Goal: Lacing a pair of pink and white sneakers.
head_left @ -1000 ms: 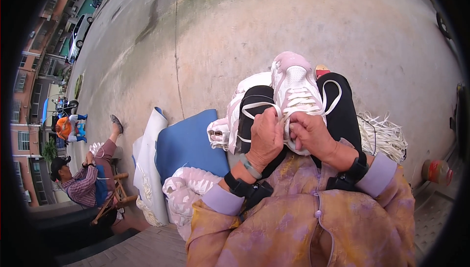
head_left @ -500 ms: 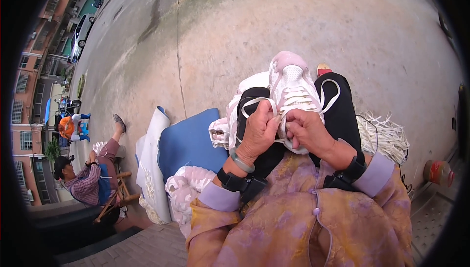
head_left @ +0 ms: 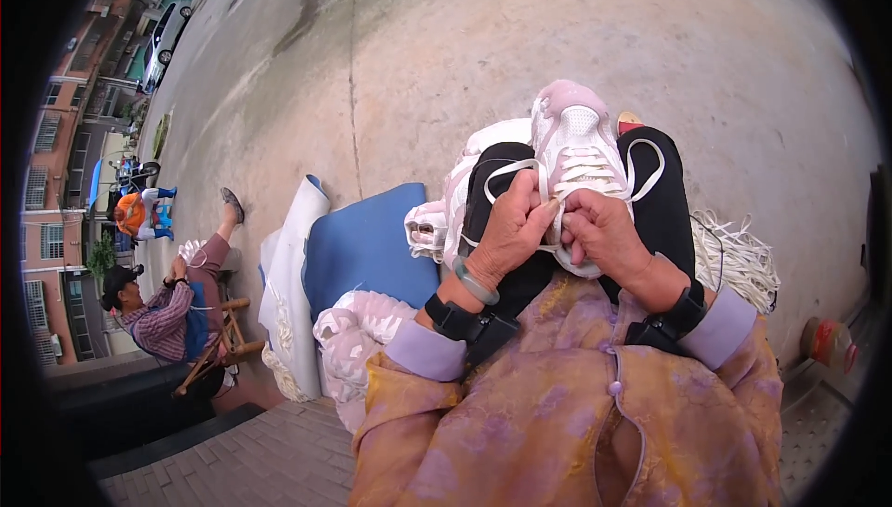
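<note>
Fingers [head_left: 534, 210] of the left hand [head_left: 506, 237] are curled narrow around a white lace [head_left: 506, 168] at the near end of a shoe [head_left: 576, 149], and those of the right hand [head_left: 604, 237] are pinched shut on the lace just beside them. Both hands are pressed close together, thumbs nearly touching. The shoe, pale pink and white, is laid on the lap between the black-clad knees [head_left: 664, 186], toe pointed away from the body. A green bangle [head_left: 474, 282] is worn on the left wrist, and a black band [head_left: 469, 321] is strapped just below it; a like band [head_left: 674, 316] is seen on the right wrist. More white shoes [head_left: 437, 223] are heaped just left of the knees, beside a blue sack [head_left: 367, 247]. A bundle of white laces [head_left: 739, 256] is spread on the ground to the right. Well apart on the left, another person [head_left: 163, 312] is seated on a wooden chair [head_left: 218, 344].
</note>
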The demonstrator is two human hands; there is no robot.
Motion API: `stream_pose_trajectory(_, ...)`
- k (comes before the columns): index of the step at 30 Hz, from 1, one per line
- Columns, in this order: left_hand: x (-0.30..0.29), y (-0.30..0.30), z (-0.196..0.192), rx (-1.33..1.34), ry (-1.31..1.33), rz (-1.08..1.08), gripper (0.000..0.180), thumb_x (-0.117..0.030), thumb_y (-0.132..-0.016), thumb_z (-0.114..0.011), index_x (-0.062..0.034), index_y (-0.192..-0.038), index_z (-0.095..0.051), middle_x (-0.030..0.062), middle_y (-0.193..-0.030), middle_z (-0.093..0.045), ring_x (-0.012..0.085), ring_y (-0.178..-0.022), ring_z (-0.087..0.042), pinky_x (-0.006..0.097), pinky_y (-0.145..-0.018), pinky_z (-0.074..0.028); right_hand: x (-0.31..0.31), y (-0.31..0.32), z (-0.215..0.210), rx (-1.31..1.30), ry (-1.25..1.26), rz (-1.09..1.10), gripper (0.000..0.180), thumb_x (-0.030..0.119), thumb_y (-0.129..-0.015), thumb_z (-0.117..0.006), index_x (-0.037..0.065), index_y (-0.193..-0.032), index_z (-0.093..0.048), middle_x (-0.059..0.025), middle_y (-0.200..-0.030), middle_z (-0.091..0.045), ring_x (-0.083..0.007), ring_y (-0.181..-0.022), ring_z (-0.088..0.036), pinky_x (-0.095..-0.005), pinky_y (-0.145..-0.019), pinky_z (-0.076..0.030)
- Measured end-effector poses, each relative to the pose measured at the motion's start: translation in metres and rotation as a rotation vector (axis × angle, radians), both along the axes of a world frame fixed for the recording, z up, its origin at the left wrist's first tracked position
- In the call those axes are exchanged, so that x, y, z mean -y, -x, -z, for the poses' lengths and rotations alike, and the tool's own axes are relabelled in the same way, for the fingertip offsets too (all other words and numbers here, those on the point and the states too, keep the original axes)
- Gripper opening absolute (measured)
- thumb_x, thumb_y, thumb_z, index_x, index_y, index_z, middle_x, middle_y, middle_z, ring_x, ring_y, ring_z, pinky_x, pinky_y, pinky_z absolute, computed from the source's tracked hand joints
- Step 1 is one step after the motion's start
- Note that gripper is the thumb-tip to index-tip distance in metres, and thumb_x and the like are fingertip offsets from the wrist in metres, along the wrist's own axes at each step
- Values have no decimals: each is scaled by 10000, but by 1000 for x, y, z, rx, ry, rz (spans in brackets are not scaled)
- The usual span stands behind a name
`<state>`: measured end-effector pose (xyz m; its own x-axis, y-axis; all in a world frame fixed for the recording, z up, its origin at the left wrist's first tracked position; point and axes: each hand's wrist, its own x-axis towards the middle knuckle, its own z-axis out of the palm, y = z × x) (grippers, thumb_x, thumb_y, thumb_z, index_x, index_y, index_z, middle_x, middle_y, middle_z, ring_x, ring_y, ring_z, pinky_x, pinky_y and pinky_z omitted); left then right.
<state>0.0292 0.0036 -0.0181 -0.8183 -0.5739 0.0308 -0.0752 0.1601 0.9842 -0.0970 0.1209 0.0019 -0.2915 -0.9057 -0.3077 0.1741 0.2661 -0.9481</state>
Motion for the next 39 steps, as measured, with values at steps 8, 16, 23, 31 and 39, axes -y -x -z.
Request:
stream_pose_trajectory(8,-10,-13,-11,153,-44,-165,170,-102,-854,-593,-21,-708,-564,-38,-620,-525,24,-586,-458,197,-501,-377,1,-6,-1,-23,-14,-8,126,11,-852,-478,-27,-923,-574,-57,-629,-571,-94,-436,-532,-238,-403,-426)
stream_pose_trajectory(16,-29,5,-23,62,713,-269,151,-52,-794,-595,5,-691,-500,174,-628,-512,308,-540,-500,356,-507,-393,-2,-4,4,-86,0,9,112,14,-851,-472,-23,-886,-571,-57,-630,-578,-93,-431,-537,-240,-397,-428)
stream_pose_trajectory(23,-28,2,-14,6,-184,-315,107,-112,-879,-607,-10,-848,-621,-34,-689,-566,16,-607,-465,190,-522,-389,-9,-8,-4,-934,247,-29,58,74,-827,-537,39,-784,-522,-159,-680,-581,-328,-632,-587,-391,-556,-458)
stream_pose_trajectory(31,-28,7,-32,-225,-497,-513,131,-125,-898,-577,-3,-902,-623,-2,-678,-566,39,-471,-426,181,-415,-307,-51,30,-29,-1138,213,-244,113,120,-777,-563,37,-721,-510,-160,-587,-551,-343,-567,-588,-436,-513,-444)
stream_pose_trajectory(39,-23,-17,-31,-216,-512,-586,90,-81,-888,-549,-7,-906,-598,36,-730,-603,77,-474,-491,187,-391,-336,-141,80,-30,-628,-48,-1,46,48,-775,-579,16,-744,-568,-75,-548,-530,-152,-474,-513,-270,-460,-388)
